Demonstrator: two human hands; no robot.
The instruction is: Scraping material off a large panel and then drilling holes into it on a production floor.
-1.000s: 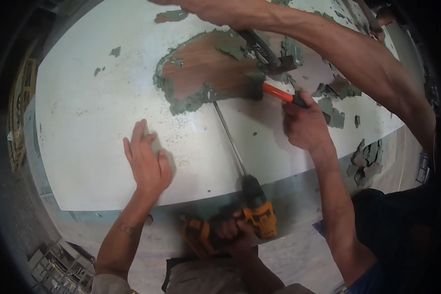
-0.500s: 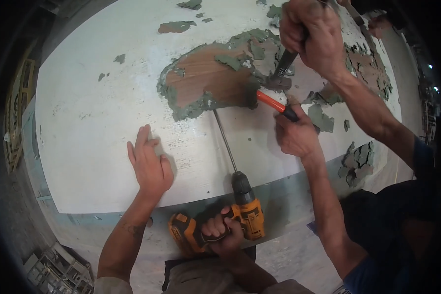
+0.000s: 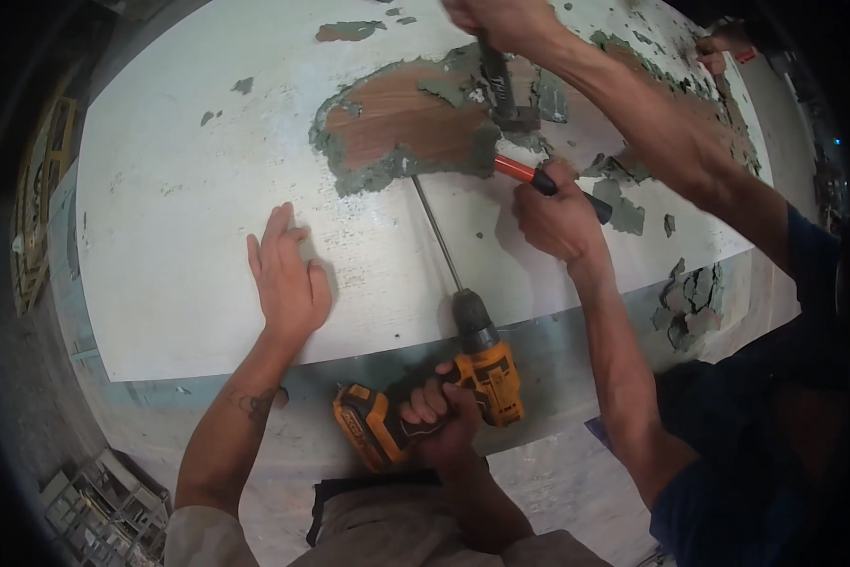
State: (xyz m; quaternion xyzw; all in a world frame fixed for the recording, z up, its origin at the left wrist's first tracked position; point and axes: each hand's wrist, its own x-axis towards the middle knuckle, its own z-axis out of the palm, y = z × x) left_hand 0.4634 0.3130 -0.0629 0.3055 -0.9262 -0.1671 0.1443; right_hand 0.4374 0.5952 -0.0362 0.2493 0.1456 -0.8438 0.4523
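Observation:
My left hand [image 3: 288,279] lies flat, fingers apart, on the white painted wall surface [image 3: 189,189]. My right hand [image 3: 439,416] grips the handle of an orange and black cordless drill [image 3: 434,397]. Its long bit [image 3: 436,231] runs up to the edge of a patch where paint and grey plaster are broken off, showing brown underneath [image 3: 401,118]. A co-worker's hand [image 3: 557,217] holds a chisel with an orange and black handle [image 3: 538,180] against that patch. The co-worker's other hand [image 3: 501,19] holds a hammer [image 3: 501,90] just above the chisel.
The co-worker in a dark blue shirt [image 3: 775,425] stands close on my right. More flaked paint patches [image 3: 690,302] show to the right. A grey band [image 3: 557,359] runs below the white surface. Stacked frames [image 3: 94,510] sit at the lower left.
The co-worker's upper hand swung the hammer down from the raised arm toward the chisel. My drill and left hand stayed almost in place.

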